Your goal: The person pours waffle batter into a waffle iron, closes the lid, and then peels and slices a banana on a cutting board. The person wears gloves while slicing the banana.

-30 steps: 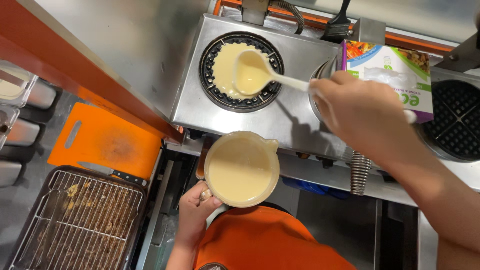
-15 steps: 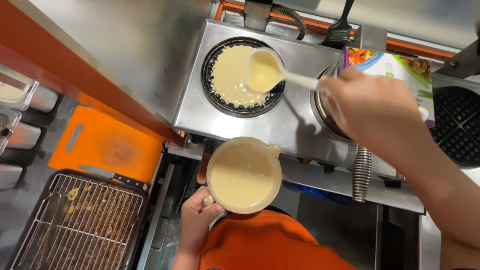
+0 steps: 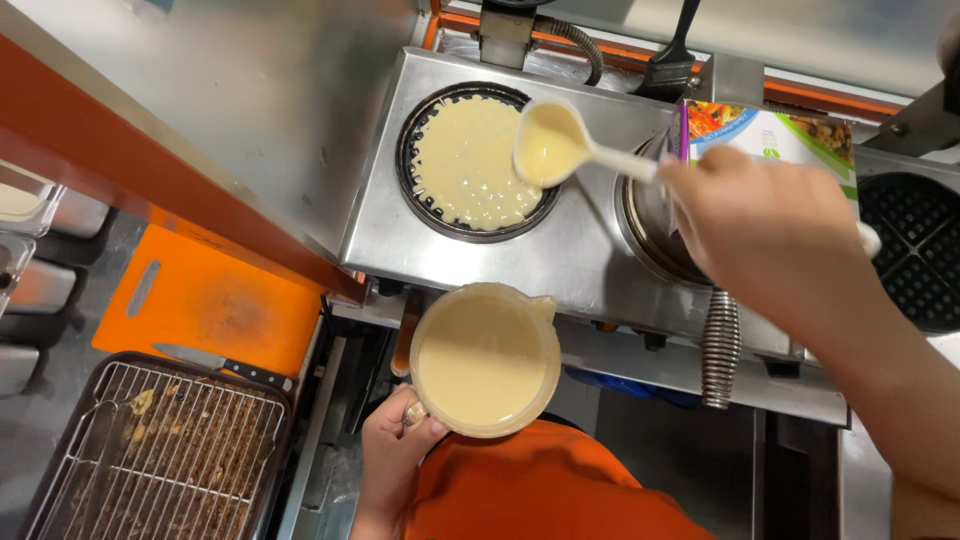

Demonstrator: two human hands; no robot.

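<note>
Steel counter edged in orange — grey floor below, evenly lit.

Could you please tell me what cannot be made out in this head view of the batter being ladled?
- Ladle handle end: hidden inside the right hand.
- Round plate beneath that hand: mostly covered by hand and carton.
- Left hand fingers: behind the batter jug.
- Right waffle iron: cut off by the frame edge.

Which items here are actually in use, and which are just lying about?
In use:
- right hand holding white plastic ladle
- left hand holding round jug of pale batter
- round waffle iron plate spread with batter

Lying about:
- orange cutting board
- black-handled knife
- wire rack tray
- colourful carton
</note>
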